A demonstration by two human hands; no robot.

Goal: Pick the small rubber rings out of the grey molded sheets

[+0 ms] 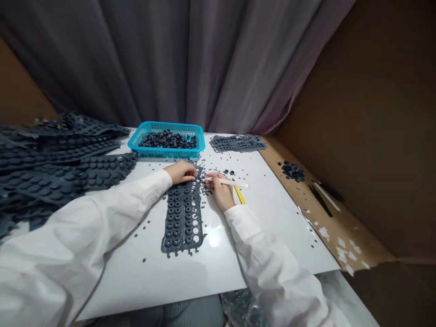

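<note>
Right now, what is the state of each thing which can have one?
Dark grey studded sheet: flat, some holes open along one edge.
Left hand: touching that sheet.
Right hand: gripping the slim white stick.
Blue perforated plastic basket: upright, holding small black pieces.
Other dark studded sheets: heaped.
Grey fabric curtain: hanging in folds.
White tabletop: scattered with small dark bits.

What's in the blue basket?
The basket holds a heap of small dark pieces. You can see the ones on top, but they cover whatever lies deeper, so I can't tell what's at the bottom.
</note>
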